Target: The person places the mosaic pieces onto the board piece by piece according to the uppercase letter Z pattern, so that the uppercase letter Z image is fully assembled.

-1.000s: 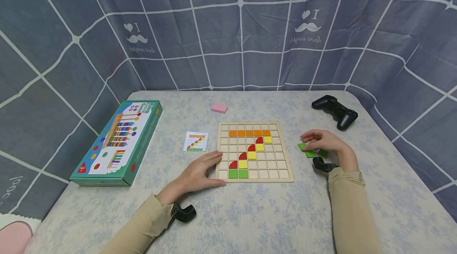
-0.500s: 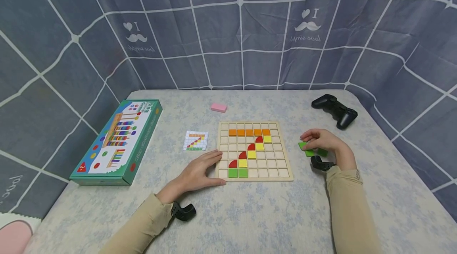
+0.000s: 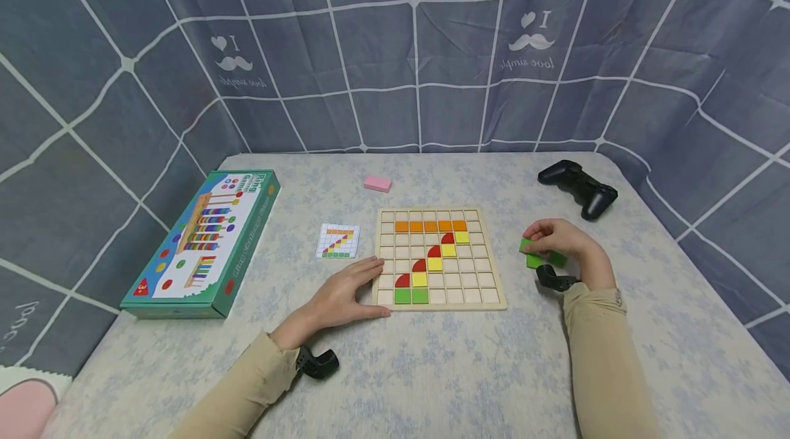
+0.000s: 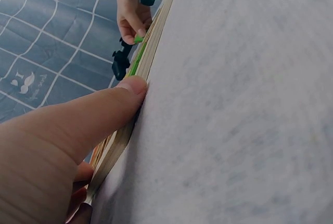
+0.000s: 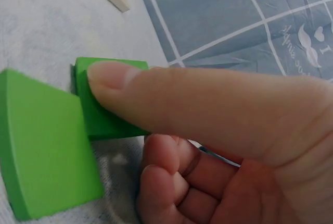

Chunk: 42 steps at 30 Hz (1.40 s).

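In the head view a wooden grid board (image 3: 472,281) lies flat at the middle of the table. Orange squares (image 3: 431,226) line its upper part, red quarter-round and yellow pieces run in a diagonal, and two green squares (image 3: 411,296) sit at lower left. My left hand (image 3: 342,296) rests at the board's lower left corner, fingers along the left edge, thumb at the front edge. To the board's right, my right hand (image 3: 564,241) pinches a green square tile (image 5: 117,122), thumb on its face. Another green tile (image 5: 49,151) lies close beside it in the right wrist view.
A small pattern card (image 3: 338,241) lies left of the board. Farther left is a green game box (image 3: 204,247). A pink block (image 3: 377,184) sits behind the board, and a black game controller (image 3: 577,188) lies at the back right. Grid-patterned curtains (image 3: 382,55) surround the table.
My right hand has shifted slightly right and away from me, with the green tile under its thumb. My left hand stays at the board's corner. The head view has tilted a little.
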Each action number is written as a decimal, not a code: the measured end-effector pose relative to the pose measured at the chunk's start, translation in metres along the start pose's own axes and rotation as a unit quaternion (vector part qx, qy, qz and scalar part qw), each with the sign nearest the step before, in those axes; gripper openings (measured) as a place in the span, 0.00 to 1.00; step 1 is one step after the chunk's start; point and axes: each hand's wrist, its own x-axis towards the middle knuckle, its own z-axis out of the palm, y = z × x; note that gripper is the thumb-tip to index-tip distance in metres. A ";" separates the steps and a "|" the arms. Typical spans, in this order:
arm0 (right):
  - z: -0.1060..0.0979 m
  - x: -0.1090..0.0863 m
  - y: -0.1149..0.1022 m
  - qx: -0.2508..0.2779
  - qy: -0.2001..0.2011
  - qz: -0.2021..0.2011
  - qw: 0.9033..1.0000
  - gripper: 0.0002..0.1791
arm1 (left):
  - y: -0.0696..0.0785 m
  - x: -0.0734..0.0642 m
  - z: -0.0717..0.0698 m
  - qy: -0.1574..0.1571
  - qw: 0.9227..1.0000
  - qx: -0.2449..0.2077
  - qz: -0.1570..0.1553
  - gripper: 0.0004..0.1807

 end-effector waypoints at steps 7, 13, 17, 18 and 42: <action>-0.005 -0.004 -0.011 -0.011 0.016 -0.010 1.000 0.18 | 0.000 0.002 -0.002 -0.005 1.000 0.002 -0.003 0.48; -0.005 -0.003 -0.029 -0.021 0.039 -0.045 0.998 0.19 | 0.000 0.004 -0.003 -0.007 1.000 -0.001 -0.001 0.48; 0.006 0.001 -0.047 -0.007 0.022 -0.062 0.998 0.20 | -0.001 0.004 -0.003 -0.008 1.000 -0.002 0.001 0.48; 0.009 0.002 -0.052 -0.005 0.015 -0.069 0.998 0.19 | -0.001 0.004 -0.003 -0.008 1.000 -0.003 0.002 0.48; 0.100 0.025 -0.099 -0.027 -0.245 -0.152 0.957 0.09 | 0.000 0.000 -0.001 -0.008 1.000 -0.007 -0.004 0.48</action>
